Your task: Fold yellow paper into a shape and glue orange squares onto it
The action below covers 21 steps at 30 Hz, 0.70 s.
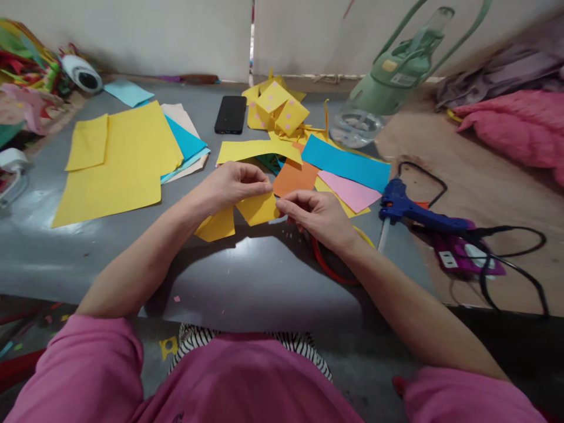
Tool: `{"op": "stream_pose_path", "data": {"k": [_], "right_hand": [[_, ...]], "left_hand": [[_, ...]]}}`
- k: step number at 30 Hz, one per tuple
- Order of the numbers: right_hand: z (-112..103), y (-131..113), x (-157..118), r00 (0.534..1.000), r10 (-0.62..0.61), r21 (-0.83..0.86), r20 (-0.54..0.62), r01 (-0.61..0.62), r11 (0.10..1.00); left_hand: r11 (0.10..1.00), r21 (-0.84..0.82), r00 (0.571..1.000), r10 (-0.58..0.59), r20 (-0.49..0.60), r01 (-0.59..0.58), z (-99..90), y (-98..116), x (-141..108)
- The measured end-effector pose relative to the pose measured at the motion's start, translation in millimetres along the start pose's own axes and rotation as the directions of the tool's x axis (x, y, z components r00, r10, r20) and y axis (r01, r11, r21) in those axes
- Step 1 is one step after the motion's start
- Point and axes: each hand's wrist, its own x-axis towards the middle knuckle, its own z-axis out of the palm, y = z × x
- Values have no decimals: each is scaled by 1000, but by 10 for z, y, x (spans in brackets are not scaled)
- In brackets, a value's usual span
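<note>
My left hand pinches the upper edge of a small yellow paper piece between thumb and fingertips. At the right corner of the same piece, the thumb and finger of my right hand are closed on it. A second small yellow piece lies under my left wrist. Just beyond my hands are a yellow strip, an orange piece, a blue strip and a pink piece. A red curved handle, perhaps of scissors, shows partly beneath my right forearm.
Large yellow sheets lie left, near a black phone. Folded yellow paper with pink dots sits at the back. A green-topped bottle stands behind a blue glue gun with its cord and a purple power strip.
</note>
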Motion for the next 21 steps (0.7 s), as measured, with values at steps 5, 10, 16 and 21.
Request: {"op": "stream_pose_path", "data": {"k": [5, 10, 16, 21], "right_hand": [[19, 21, 16, 998, 30, 46, 46, -32, 998], [37, 52, 8, 995, 75, 87, 71, -81, 993], [18, 40, 2, 990, 83, 108, 115, -95, 990], [-11, -26, -17, 961, 141, 107, 239, -170, 980]], "left_hand": [[998, 52, 997, 38, 66, -41, 4, 22, -8], [983, 122, 982, 121, 146, -139, 28, -9, -19], [977, 139, 975, 134, 178, -160, 56, 9, -31], [996, 68, 998, 55, 41, -58, -90, 11, -21]]}}
